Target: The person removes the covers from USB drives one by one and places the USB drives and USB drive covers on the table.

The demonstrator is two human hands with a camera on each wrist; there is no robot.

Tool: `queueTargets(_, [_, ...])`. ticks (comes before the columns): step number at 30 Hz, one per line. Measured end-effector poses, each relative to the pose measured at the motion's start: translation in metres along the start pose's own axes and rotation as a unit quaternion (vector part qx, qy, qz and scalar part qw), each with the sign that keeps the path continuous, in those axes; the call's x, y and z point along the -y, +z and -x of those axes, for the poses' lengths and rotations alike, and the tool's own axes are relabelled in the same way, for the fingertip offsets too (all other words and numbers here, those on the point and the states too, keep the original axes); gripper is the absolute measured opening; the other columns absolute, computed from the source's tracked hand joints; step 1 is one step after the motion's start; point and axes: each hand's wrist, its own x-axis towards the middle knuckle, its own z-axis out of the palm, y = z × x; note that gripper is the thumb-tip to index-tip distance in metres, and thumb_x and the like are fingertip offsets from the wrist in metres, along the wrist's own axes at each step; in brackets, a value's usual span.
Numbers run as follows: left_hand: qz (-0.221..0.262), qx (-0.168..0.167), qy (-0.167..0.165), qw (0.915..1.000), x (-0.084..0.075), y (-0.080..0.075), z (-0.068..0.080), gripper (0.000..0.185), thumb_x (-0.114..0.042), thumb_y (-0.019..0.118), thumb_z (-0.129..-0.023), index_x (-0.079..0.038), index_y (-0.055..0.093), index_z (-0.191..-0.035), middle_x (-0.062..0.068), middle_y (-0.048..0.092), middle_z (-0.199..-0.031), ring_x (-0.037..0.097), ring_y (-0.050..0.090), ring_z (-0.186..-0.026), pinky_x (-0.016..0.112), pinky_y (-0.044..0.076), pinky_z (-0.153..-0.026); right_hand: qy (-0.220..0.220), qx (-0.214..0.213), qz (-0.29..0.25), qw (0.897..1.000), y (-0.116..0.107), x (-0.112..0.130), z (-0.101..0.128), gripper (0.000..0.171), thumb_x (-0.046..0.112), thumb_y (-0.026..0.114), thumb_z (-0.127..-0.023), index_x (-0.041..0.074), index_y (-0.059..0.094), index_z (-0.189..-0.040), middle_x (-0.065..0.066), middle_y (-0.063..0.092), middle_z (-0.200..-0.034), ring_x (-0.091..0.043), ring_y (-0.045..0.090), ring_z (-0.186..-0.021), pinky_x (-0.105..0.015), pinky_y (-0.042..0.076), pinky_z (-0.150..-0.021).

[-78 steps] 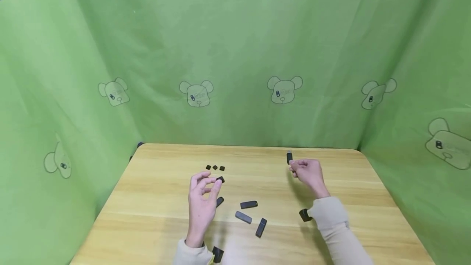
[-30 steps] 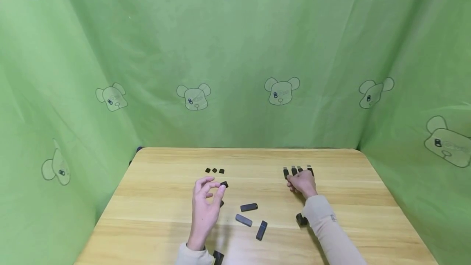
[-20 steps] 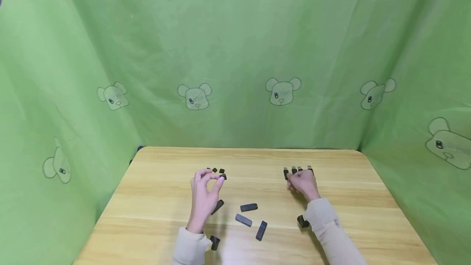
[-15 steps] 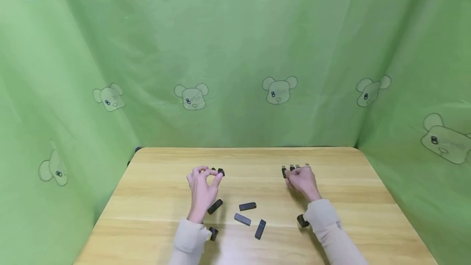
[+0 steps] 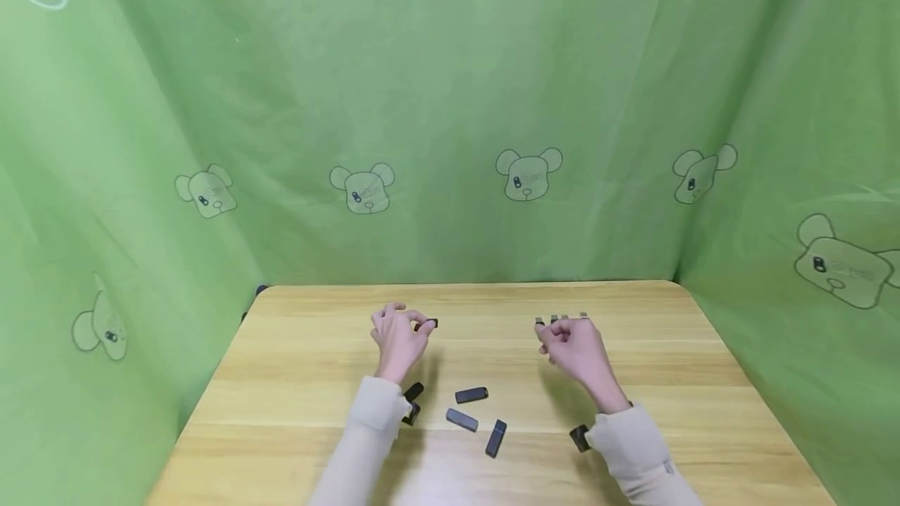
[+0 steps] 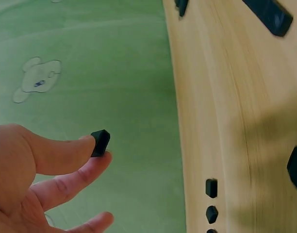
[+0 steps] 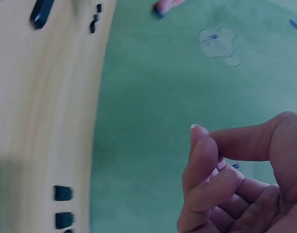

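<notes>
Left grip: my left hand [image 5: 397,338] pinches a small black cap [image 6: 100,143] between thumb and forefinger, above the far left of the tabletop [image 5: 295,381].
Right grip: my right hand [image 5: 573,346] holds nothing, fingers loosely curled (thumb meeting forefinger), just near of the row of uncapped sticks [image 5: 558,320].
Loose caps: two [image 6: 211,200] lie on the tabletop below my left hand.
Capped sticks: three [image 5: 473,416] lie near centre, between my sleeves.
</notes>
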Motion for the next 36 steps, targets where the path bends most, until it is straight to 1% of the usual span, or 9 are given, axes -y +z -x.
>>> queueTargets(3, [-0.017,0.013,-0.007,0.9998,0.002,0.005,-0.01,0.016,-0.026,0.078,-0.088,-0.01,0.079,-0.09,0.022,0.055,-0.142,0.048,0.035,-0.135,0.061,0.034,-0.099,-0.022,-0.01,0.003,1.0,-0.002,0.01,0.01,0.024,0.022,0.065,-0.099,0.002,0.073,-0.087,-0.011,0.074,-0.074,-0.018,0.064,-0.058,-0.025,0.047,-0.048])
queueTargets(6, [-0.022,0.028,-0.016,0.9992,0.003,0.009,-0.018,0.015,-0.026,0.079,-0.087,-0.01,0.079,-0.085,0.022,0.053,-0.145,0.049,0.032,-0.136,0.062,0.032,-0.101,-0.037,-0.02,-0.003,0.999,-0.004,0.019,0.022,0.023,0.021,0.066,-0.098,0.004,0.073,-0.085,-0.007,0.072,-0.071,-0.015,0.063,-0.057,-0.025,0.048,-0.049])
queueTargets(10, [-0.028,0.047,-0.019,0.9983,0.005,0.016,-0.027,0.016,-0.025,0.081,-0.086,-0.01,0.078,-0.08,0.024,0.053,-0.145,0.05,0.031,-0.136,0.062,0.029,-0.102,-0.048,-0.036,-0.009,0.998,-0.007,0.028,0.037,0.023,0.023,0.068,-0.098,0.006,0.073,-0.083,-0.004,0.072,-0.069,-0.01,0.06,-0.054,-0.025,0.047,-0.047])
queueTargets(17, [-0.065,0.072,-0.037,0.9947,0.012,0.028,-0.041,0.014,-0.022,0.081,-0.085,-0.008,0.079,-0.083,0.025,0.052,-0.145,0.05,0.029,-0.137,0.064,0.028,-0.105,-0.059,-0.034,-0.015,0.998,-0.012,0.04,0.063,0.024,0.026,0.068,-0.098,0.009,0.073,-0.082,-0.001,0.071,-0.068,-0.008,0.058,-0.054,-0.023,0.048,-0.049])
queueTargets(22, [-0.088,0.076,-0.051,0.9918,0.018,0.036,-0.046,0.016,-0.02,0.082,-0.083,-0.007,0.076,-0.074,0.026,0.05,-0.147,0.052,0.026,-0.141,0.066,0.026,-0.108,-0.06,-0.021,-0.035,0.997,-0.013,0.044,0.077,0.02,0.025,0.069,-0.097,0.01,0.073,-0.083,0.0,0.071,-0.068,-0.009,0.06,-0.054,-0.024,0.051,-0.051])
queueTargets(26, [-0.097,0.079,-0.064,0.9901,0.021,0.038,-0.051,0.017,-0.02,0.084,-0.081,-0.007,0.076,-0.074,0.026,0.049,-0.148,0.051,0.026,-0.141,0.065,0.026,-0.109,-0.059,-0.009,-0.046,0.997,-0.01,0.048,0.083,0.017,0.022,0.07,-0.096,0.012,0.073,-0.083,0.0,0.071,-0.068,-0.013,0.062,-0.055,-0.025,0.052,-0.051])
queueTargets(31, [-0.123,0.098,-0.076,0.9845,0.023,0.041,-0.054,0.019,-0.023,0.083,-0.082,-0.009,0.074,-0.075,0.023,0.054,-0.139,0.047,0.033,-0.134,0.059,0.03,-0.106,-0.051,0.001,-0.049,0.997,-0.008,0.052,0.09,0.016,0.022,0.07,-0.096,0.013,0.073,-0.082,0.002,0.07,-0.068,-0.013,0.061,-0.055,-0.025,0.051,-0.05])
queueTargets(34, [-0.142,0.111,-0.077,0.9806,0.025,0.047,-0.054,0.02,-0.025,0.082,-0.084,-0.01,0.074,-0.074,0.02,0.057,-0.131,0.044,0.036,-0.128,0.057,0.031,-0.103,-0.043,0.006,-0.051,0.998,-0.006,0.052,0.095,0.015,0.022,0.071,-0.095,0.014,0.073,-0.082,0.002,0.07,-0.068,-0.012,0.061,-0.055,-0.025,0.051,-0.05])
queueTargets(36, [-0.15,0.117,-0.076,0.9788,0.026,0.05,-0.053,0.022,-0.026,0.082,-0.084,-0.009,0.074,-0.073,0.02,0.056,-0.13,0.043,0.036,-0.128,0.057,0.031,-0.103,-0.037,0.01,-0.055,0.998,-0.005,0.053,0.098,0.014,0.021,0.071,-0.095,0.013,0.073,-0.083,0.002,0.07,-0.068,-0.011,0.061,-0.055,-0.025,0.051,-0.051])
